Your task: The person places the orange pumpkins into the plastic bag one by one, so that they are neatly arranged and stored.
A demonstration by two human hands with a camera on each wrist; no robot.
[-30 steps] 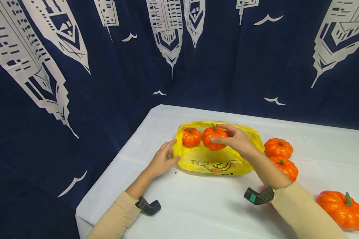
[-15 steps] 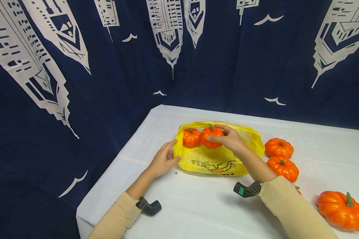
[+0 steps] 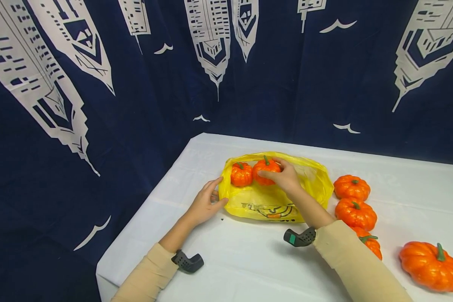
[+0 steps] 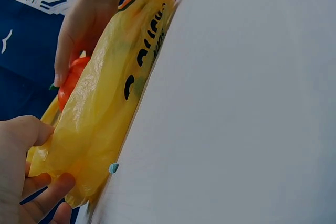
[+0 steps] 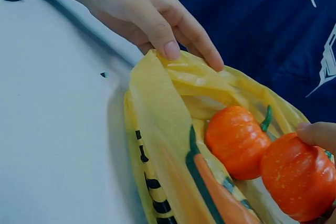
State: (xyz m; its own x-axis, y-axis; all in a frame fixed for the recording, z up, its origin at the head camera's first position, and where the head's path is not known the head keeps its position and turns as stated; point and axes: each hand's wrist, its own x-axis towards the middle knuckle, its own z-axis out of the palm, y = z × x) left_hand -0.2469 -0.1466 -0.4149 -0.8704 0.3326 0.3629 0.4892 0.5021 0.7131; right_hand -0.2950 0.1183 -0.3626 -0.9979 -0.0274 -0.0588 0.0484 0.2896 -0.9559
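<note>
A ribbed, glossy orange pumpkin (image 3: pixel 263 175) is grasped between thumb and fingers by the right grip (image 3: pixel 285 175), which is parted to the pumpkin's girth, and is held within the wide mouth of a yellow plastic bag (image 3: pixel 256 199). Whether the bag's floor is touched cannot be told. The left grip (image 3: pixel 203 204) is loosely spread, thumb and fingers being laid against the bag's left end. The film is thin, crinkled and translucent, printed with dark lettering (image 4: pixel 142 57). A second pumpkin (image 3: pixel 241 175), green-stemmed, is seated inside, just beside the first. Three pumpkins (image 3: pixel 356 214) are ranged right of the bag on the white-covered table (image 3: pixel 241 260); a squat pumpkin (image 3: pixel 430 266) is set apart.
</note>
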